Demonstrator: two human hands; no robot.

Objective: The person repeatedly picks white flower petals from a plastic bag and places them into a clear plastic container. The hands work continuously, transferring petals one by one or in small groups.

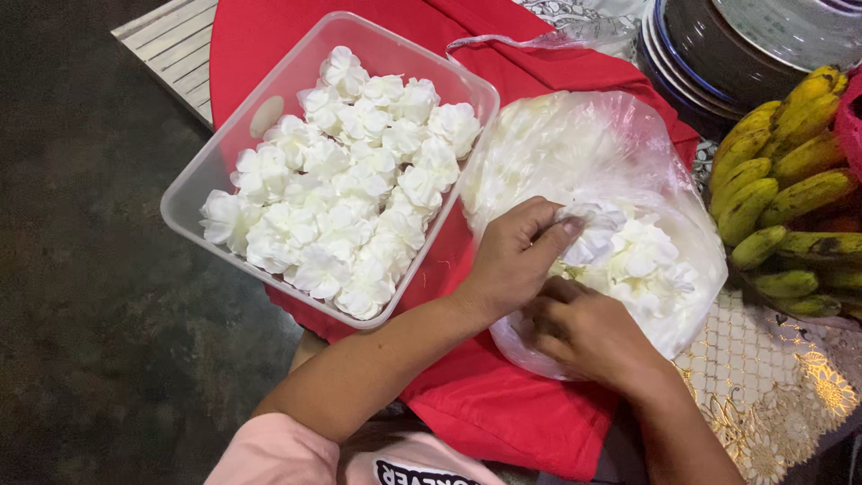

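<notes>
- The clear plastic container (224,171) sits at the left on the red cloth (503,413) and holds a dense layer of white folded flowers (350,180). The layer covers nearly the whole floor of the container; only a small patch near the upper-left wall shows bare. Judged from this fill, most of the container's room is already taken.
- The left hand (512,260) is over the near edge of the clear plastic bag (575,144), just to the right of the container. Its grip is closed: thumb and fingers pinch one white flower (593,229) at the top of the heap in the bag.
- The right hand (579,328) lies just below the left hand, touching the bag's near side. Its fingers are curled inward; whether they clasp a flower or only the plastic cannot be told.
- The bag lies open on the red cloth and contains a further heap of loose white flowers (651,260). Judged from this heap, a fair share of the flowers is not yet in the container.
- At the right, a bunch of bananas (781,198) rests on the patterned bench cover (772,395), well apart from both hands. Stacked dishes (709,54) stand above it.
</notes>
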